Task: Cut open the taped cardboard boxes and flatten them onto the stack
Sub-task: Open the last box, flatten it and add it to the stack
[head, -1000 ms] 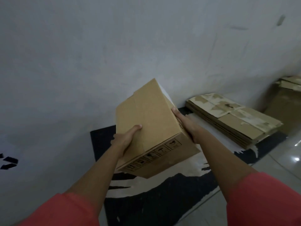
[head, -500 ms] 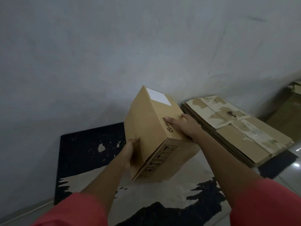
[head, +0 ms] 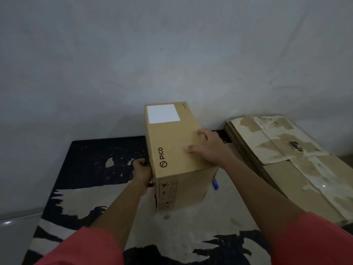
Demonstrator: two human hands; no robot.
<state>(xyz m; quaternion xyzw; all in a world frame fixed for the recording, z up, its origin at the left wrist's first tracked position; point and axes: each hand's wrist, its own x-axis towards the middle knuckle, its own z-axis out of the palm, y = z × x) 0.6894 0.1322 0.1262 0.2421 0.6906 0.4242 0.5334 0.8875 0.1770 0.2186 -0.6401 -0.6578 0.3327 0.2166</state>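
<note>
a closed brown cardboard box (head: 172, 148) with a white blank label (head: 163, 113) near its far end and the word "pico" with a round logo printed along its left edge stands on a black-and-cream patterned rug (head: 91, 178), towards the rug's far edge and close to the pale grey wall (head: 172, 54). its near end face carries a column of small black handling symbols. the left hand (head: 142, 172) presses against the box's left side near the near corner, fingers wrapped round the edge so that only the back of the hand and thumb show; it is clamped on the box. the right hand (head: 207, 148) lies on the top face by the right edge, thumb pointing inward across the cardboard and the fingers curled over the right edge, also gripping the box. both forearms reach in from the bottom of the view, each ending in a coral-red sleeve (head: 82, 247). just right of the box's near corner a small blue-and-white pen-shaped tool (head: 215, 184) lies on the rug, partly hidden behind the box; whether it is a cutter i cannot tell. along the rug's right edge rests a stack of flattened brown cardboard boxes (head: 282, 155), its top sheet covered with torn, crinkled clear tape and patches of ripped paper. the stack sits apart from the held box. a strip of glossy grey floor (head: 17, 226) shows at the rug's left edge.
</note>
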